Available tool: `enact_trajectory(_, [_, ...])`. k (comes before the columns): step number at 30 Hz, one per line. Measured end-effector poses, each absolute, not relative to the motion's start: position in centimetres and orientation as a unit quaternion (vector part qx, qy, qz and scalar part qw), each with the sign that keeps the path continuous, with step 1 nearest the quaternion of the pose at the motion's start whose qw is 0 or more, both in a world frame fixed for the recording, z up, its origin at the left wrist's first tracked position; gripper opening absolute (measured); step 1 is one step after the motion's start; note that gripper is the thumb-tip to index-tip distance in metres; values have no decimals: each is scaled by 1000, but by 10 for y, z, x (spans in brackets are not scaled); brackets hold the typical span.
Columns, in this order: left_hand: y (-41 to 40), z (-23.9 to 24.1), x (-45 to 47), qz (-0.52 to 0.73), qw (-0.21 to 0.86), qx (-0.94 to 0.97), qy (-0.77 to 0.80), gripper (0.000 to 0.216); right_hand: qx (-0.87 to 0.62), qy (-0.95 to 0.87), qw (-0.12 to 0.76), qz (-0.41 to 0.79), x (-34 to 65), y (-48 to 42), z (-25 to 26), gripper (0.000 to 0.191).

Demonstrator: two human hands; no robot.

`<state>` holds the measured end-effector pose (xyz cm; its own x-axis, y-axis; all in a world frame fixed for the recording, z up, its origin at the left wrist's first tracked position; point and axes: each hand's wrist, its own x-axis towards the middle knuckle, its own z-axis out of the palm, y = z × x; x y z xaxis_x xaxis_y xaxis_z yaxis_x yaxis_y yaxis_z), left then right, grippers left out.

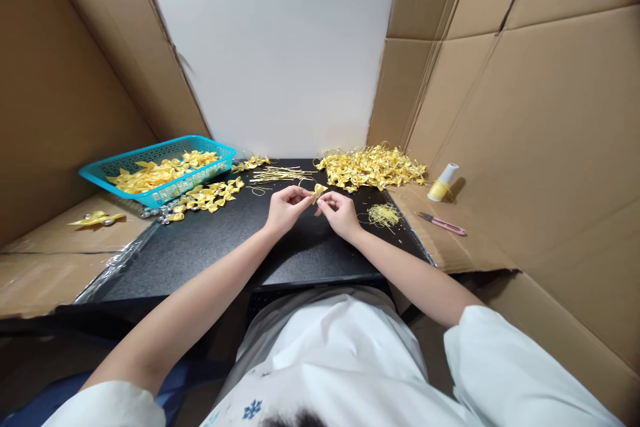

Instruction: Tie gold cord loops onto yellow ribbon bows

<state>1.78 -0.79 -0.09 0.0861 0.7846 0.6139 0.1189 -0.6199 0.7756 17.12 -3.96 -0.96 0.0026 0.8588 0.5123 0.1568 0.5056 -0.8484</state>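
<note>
A small yellow ribbon bow [319, 191] is pinched between my two hands above the black tabletop. My left hand [289, 208] grips it from the left with thumb and fingertips. From the right, my right hand [338, 211] closes thumb and forefinger at the bow's lower edge; whether a thread is also in that pinch is too small to see. Just behind the hands lies a bundle of yellow cord pieces [283, 174]. A tangle of thin yellow thread scraps [384, 215] sits to the right of my right hand.
A turquoise basket [165, 195] of yellow bows stands at the left, with loose bows [210, 196] beside it. At the back right is a heap of bows with cords [373, 167]. Pink-handled thread snips [443, 223] and a thread spool [443, 184] rest on cardboard at the right.
</note>
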Motion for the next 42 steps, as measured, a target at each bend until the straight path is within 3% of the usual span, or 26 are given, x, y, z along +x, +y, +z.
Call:
enact_trajectory(12, [-6, -3, 17, 582, 294, 678, 339, 25, -397, -636, 588, 304, 170, -41, -8, 11])
enact_trajectory(27, [-9, -2, 23, 563, 353, 657, 356, 19, -399, -606, 601, 336, 164, -36, -18, 20])
enact_trajectory(42, [-11, -1, 23, 585, 360, 640, 345, 26, -375, -602, 596, 377, 164, -36, -18, 19])
